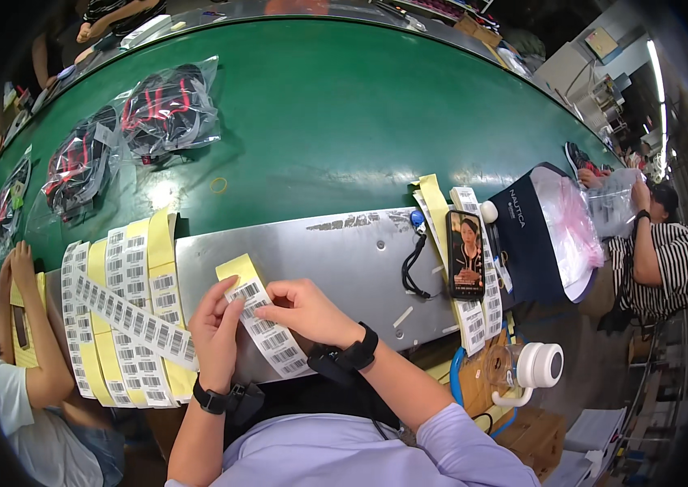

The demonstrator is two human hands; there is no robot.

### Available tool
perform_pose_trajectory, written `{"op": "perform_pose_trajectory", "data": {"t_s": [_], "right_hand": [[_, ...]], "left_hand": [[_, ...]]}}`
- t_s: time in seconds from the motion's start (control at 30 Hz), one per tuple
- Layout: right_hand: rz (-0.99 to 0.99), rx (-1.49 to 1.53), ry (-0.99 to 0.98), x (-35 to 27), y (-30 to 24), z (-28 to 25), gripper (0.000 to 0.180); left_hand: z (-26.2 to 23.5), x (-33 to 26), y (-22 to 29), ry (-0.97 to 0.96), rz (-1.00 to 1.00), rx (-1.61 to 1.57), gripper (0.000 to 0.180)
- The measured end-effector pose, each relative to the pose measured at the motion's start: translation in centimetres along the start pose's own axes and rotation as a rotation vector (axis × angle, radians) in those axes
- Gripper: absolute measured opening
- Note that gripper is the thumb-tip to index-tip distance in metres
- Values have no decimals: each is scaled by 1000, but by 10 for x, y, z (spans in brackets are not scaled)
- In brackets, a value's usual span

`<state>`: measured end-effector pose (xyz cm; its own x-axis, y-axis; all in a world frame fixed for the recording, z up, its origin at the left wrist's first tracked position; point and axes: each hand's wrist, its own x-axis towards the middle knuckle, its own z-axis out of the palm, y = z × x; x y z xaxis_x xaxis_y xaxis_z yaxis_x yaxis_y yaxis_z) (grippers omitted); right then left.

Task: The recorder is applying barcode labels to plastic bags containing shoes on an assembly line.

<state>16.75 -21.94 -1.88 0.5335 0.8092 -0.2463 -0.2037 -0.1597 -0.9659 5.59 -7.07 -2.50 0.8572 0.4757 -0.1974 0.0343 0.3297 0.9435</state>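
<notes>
A strip of white barcode labels on yellow backing [279,351] slants across the metal table edge in front of me, its yellow end at the top. My left hand [218,325] holds its left side, thumb on the labels and fingers curled. From the right, my right hand [305,310] pinches at the strip's upper labels; whether one label is lifted is too small to tell. Left of my left hand, several more label strips [120,312] hang side by side over the table edge, with one narrow strip [133,318] lying slantwise across them.
Bagged black-and-red goods [169,109] lie at the far left of the green belt [311,105]. To my right are a phone [465,256] on label strips, a dark box of plastic bags [534,235] and a white-lidded bottle [526,365]. People work on both sides.
</notes>
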Motion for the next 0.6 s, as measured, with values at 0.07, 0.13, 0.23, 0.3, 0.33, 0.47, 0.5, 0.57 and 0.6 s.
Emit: {"op": "perform_pose_trajectory", "data": {"t_s": [0.07, 0.13, 0.23, 0.3, 0.33, 0.47, 0.5, 0.57, 0.6], "right_hand": [[-26, 18, 38, -5, 3, 2, 13], [-15, 125, 161, -19, 4, 0, 17], [-24, 258, 367, -45, 4, -11, 21], [-53, 312, 565, -70, 5, -20, 20], [-97, 291, 691, -82, 6, -24, 18], [-339, -67, 1193, -120, 25, -46, 12], [-348, -188, 1282, -128, 28, -53, 16], [-436, -366, 1413, -141, 33, -66, 23], [-460, -396, 1453, -144, 33, -75, 26]], "left_hand": [[0, 0, -1, -33, -5, 23, 33], [2, -1, 3, -67, -18, 40, 32], [-3, -1, -7, -78, -2, 69, 31], [-2, -2, -5, -81, -6, 65, 30], [0, -2, -3, -87, -6, 59, 30], [3, -2, -1, -98, 6, 149, 29], [5, -2, -1, -98, 3, 157, 29], [6, -2, -1, -98, -1, 170, 28], [7, -2, -1, -97, -1, 170, 28]]}}
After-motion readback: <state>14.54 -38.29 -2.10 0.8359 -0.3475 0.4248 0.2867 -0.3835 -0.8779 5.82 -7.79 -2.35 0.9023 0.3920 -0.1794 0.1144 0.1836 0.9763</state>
